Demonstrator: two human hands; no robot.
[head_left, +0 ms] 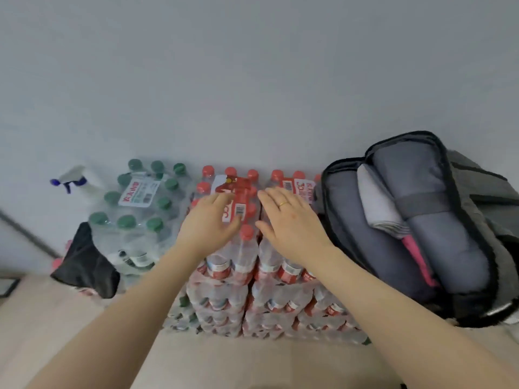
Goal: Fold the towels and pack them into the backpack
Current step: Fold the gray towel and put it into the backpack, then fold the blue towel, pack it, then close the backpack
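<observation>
Head view, left hand (209, 220): fingers straight, grip wide and holding nothing, over red-capped bottle packs (241, 248).
Head view, right hand (289, 220): flat beside the left, grip wide, ring on one finger.
Backpack (460, 220): unzipped, right of both hands, just beside the right one.
Towels (379, 203): folded grey, packed inside the backpack.
Far left: green-capped bottle pack (140, 203), spray bottle (74, 179).
</observation>
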